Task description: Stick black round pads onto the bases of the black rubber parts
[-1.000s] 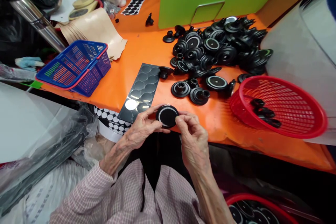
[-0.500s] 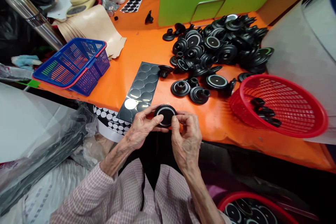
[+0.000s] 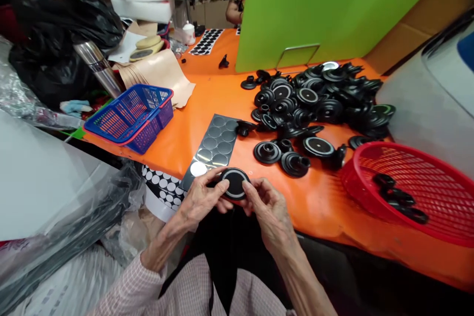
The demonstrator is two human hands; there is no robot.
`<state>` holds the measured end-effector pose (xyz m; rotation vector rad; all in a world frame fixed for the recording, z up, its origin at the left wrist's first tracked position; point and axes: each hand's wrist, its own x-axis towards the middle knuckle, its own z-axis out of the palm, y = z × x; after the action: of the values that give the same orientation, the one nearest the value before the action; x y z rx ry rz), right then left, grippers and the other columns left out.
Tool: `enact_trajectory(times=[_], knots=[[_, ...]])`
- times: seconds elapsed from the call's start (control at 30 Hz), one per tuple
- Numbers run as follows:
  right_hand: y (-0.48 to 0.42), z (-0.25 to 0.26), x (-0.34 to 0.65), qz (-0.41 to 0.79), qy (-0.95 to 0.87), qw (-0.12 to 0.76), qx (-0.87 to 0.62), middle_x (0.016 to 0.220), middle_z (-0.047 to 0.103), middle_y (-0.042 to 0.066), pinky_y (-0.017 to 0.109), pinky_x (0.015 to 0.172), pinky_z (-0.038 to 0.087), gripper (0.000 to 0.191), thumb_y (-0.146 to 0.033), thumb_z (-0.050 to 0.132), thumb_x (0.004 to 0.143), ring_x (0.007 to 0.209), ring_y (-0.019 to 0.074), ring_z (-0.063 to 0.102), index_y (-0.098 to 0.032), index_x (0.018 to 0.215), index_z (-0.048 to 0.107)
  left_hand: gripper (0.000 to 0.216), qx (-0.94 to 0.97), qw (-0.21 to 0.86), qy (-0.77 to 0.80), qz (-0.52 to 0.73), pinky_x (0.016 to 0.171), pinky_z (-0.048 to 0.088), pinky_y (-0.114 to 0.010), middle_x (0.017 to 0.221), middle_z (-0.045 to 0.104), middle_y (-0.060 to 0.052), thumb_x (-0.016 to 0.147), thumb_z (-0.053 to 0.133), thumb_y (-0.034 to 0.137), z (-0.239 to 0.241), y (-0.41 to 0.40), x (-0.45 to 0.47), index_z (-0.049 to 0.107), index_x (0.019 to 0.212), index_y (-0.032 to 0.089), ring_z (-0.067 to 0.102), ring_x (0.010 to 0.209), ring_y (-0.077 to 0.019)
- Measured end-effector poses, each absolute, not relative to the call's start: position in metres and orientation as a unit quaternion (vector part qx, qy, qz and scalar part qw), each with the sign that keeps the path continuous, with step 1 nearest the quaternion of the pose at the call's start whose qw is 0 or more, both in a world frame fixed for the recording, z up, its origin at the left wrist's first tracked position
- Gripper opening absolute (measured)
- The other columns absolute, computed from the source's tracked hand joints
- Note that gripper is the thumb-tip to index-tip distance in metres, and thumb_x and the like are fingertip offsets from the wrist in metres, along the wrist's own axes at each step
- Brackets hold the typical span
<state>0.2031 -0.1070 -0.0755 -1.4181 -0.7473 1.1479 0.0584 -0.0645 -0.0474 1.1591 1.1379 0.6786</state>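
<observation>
Between my two hands, at the table's front edge, is a round black disc (image 3: 234, 183) with a pale ring on its face. My left hand (image 3: 203, 192) grips its left side, thumb on the face and fingers beneath. My right hand (image 3: 264, 200) pinches the right side, thumb near the rim. Just behind my left hand lies a dark sheet of round stickers (image 3: 215, 142), with one white circle (image 3: 198, 169) showing near its close end. Black round parts with stems (image 3: 294, 163) lie behind my right hand, in front of a big heap of the same kind (image 3: 307, 95).
A red plastic basket (image 3: 370, 170) with several black pieces stands at the right. On the left are a blue basket (image 3: 148, 131), brown paper (image 3: 163, 71) and a steel flask (image 3: 98, 66). A green panel (image 3: 333, 5) rises behind the heap. Another person's arm (image 3: 234, 12) shows at the back.
The head view has tilted up, so things on the table sit lower in the picture. Both hands still hold the disc; my right thumb now lies flatter along its rim.
</observation>
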Motion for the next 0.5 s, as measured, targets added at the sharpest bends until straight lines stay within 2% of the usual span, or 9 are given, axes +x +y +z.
enact_trajectory(times=[0.07,0.13,0.2,0.23,0.3,0.4,0.5], knots=[[-0.095,-0.077,0.208,0.472,-0.301,0.557,-0.614,0.059,0.056,-0.002,0.022,0.043,0.044,0.045,-0.06,0.07,0.069,0.046,0.011,0.052,-0.018,0.078,0.053,0.048,0.604,0.442,0.603,0.277,0.07,0.054,-0.04,0.11,0.062,-0.012,0.085,0.057,0.04,-0.046,-0.056,0.047,0.056,0.129,0.019,0.067,0.073,-0.021],[-0.087,-0.079,0.212,0.413,-0.317,0.559,-0.645,0.072,0.061,0.002,0.027,0.046,0.05,0.05,-0.061,0.065,0.072,0.049,0.0131,0.056,-0.017,0.092,0.055,0.045,0.649,0.247,0.67,0.261,0.087,0.049,-0.047,0.111,0.061,-0.013,0.083,0.061,0.036,-0.051,-0.048,0.035,0.058,0.124,0.018,0.063,0.098,-0.0299],[-0.085,-0.083,0.21,0.275,-0.369,0.544,-0.701,0.095,0.062,0.011,0.035,0.052,0.054,0.054,-0.058,0.059,0.079,0.058,0.0171,0.06,-0.015,0.111,0.054,0.045,0.66,0.194,0.682,0.249,0.094,0.044,-0.049,0.108,0.062,-0.013,0.078,0.067,0.032,-0.059,-0.042,0.024,0.059,0.12,0.017,0.057,0.109,-0.0324],[-0.087,-0.085,0.207,0.196,-0.406,0.528,-0.72,0.103,0.061,0.014,0.039,0.057,0.055,0.051,-0.054,0.056,0.083,0.065,0.0199,0.062,-0.015,0.116,0.054,0.045,0.655,0.224,0.676,0.25,0.091,0.045,-0.047,0.102,0.063,-0.011,0.076,0.068,0.031,-0.064,-0.04,0.021,0.059,0.118,0.017,0.058,0.104,-0.0303],[-0.094,-0.089,0.195,0.097,-0.497,0.496,-0.705,0.11,0.059,0.016,0.045,0.071,0.056,0.037,-0.043,0.049,0.09,0.083,0.0251,0.064,-0.016,0.114,0.058,0.044,0.604,0.357,0.656,0.278,0.08,0.05,-0.039,0.088,0.063,-0.005,0.073,0.069,0.027,-0.069,-0.038,0.017,0.056,0.114,0.017,0.062,0.083,-0.0222],[-0.105,-0.097,0.172,0.123,-0.606,0.472,-0.628,0.107,0.064,0.013,0.048,0.089,0.053,0.028,-0.032,0.042,0.096,0.103,0.0263,0.06,-0.019,0.11,0.062,0.042,0.439,0.607,0.581,0.317,0.065,0.048,-0.027,0.078,0.065,-0.002,0.068,0.07,0.023,-0.066,-0.039,0.02,0.055,0.106,0.014,0.06,0.066,-0.0141],[-0.107,-0.102,0.16,0.146,-0.603,0.472,-0.626,0.109,0.064,0.013,0.047,0.091,0.052,0.027,-0.032,0.046,0.096,0.104,0.0257,0.059,-0.018,0.113,0.061,0.035,0.339,0.718,0.507,0.334,0.062,0.045,-0.022,0.077,0.068,-0.004,0.062,0.073,0.019,-0.057,-0.043,0.029,0.06,0.093,0.011,0.06,0.065,-0.0114]])
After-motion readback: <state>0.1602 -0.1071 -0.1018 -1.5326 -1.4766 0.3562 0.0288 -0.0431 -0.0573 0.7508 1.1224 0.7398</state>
